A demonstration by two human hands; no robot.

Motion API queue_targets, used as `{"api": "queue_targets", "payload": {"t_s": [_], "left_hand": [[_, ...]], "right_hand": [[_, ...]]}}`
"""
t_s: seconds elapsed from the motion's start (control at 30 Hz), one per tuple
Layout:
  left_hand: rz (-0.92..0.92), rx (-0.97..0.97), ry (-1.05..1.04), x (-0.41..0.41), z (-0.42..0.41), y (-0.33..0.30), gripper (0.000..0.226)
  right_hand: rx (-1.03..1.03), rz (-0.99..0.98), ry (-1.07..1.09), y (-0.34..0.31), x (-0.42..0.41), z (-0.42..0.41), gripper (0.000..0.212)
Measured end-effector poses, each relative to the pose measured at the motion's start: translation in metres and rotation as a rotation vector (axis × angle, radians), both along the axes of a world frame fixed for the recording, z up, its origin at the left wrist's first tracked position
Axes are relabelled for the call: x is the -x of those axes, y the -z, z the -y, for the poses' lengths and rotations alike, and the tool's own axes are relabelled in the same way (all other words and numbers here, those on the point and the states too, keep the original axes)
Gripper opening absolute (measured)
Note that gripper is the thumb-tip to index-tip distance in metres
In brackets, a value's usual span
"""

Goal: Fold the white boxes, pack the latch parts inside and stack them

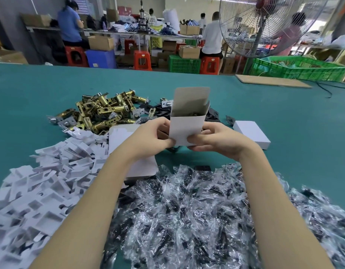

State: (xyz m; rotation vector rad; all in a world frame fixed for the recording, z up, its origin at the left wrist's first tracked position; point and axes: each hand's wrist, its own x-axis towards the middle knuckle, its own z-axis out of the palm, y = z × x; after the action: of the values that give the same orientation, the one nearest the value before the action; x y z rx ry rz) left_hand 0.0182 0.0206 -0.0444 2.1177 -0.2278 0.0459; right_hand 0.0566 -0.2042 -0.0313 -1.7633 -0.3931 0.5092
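- White card box [186,131] stood upright, held between both hands above the teal table [284,117], lid flap raised and top open.
- Left hand [150,138] gripped the box's left lower edge: thumb pressed on the front face, fingers curled behind it.
- Right hand [216,141] gripped the right lower edge the same way, thumb on the front near the bottom corner, fingers wrapped round the back.
- Inside the open top, dark metal parts [193,113] were visible; what kind could not be told.
- Under the left wrist lay flat white box blanks [125,136], stacked on the table.
- Just right of the right hand sat a closed white box [252,135], lying flat, apart from the held one.
- Behind the hands, a heap of brass-coloured latch bodies [103,111] lay to the left; a smaller scatter of black plates [160,110] lay behind the held box.
- Near left: pile of white card inserts [41,187].
- Near centre and right: heap of clear plastic bags [187,210] with dark contents, spreading beneath both forearms.
- Far right on the table: a flat brown board [272,80].
- Beyond the table: a standing fan [264,26], green crates [303,67], red stools [142,60], seated workers at benches.
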Motion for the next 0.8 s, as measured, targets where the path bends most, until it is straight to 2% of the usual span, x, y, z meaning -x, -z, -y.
{"api": "queue_targets", "payload": {"t_s": [0.1, 0.23, 0.33, 0.4, 0.53, 0.8], "left_hand": [[-0.014, 0.190, 0.022, 0.003, 0.006, -0.006, 0.026], [-0.050, 0.413, -0.006, 0.005, 0.015, -0.009, 0.023], [-0.242, 0.867, -0.011, 0.005, 0.019, -0.015, 0.022], [-0.346, 1.123, -0.100, 0.003, 0.023, -0.017, 0.021], [-0.423, 1.065, -0.181, 0.003, 0.037, -0.013, 0.020], [-0.575, 1.273, -0.265, 0.002, 0.039, -0.008, 0.031]], "right_hand": [[-0.095, -0.056, -0.041, -0.003, 0.002, 0.000, 0.042], [-0.239, -0.104, -0.035, -0.005, 0.004, 0.000, 0.034], [-0.322, -0.103, 0.049, -0.008, 0.003, -0.002, 0.039], [-0.334, -0.091, 0.095, -0.009, 0.003, -0.004, 0.043], [-0.260, -0.035, 0.101, -0.006, 0.004, -0.011, 0.047], [-0.206, 0.007, 0.141, -0.004, 0.003, -0.018, 0.051]]}}
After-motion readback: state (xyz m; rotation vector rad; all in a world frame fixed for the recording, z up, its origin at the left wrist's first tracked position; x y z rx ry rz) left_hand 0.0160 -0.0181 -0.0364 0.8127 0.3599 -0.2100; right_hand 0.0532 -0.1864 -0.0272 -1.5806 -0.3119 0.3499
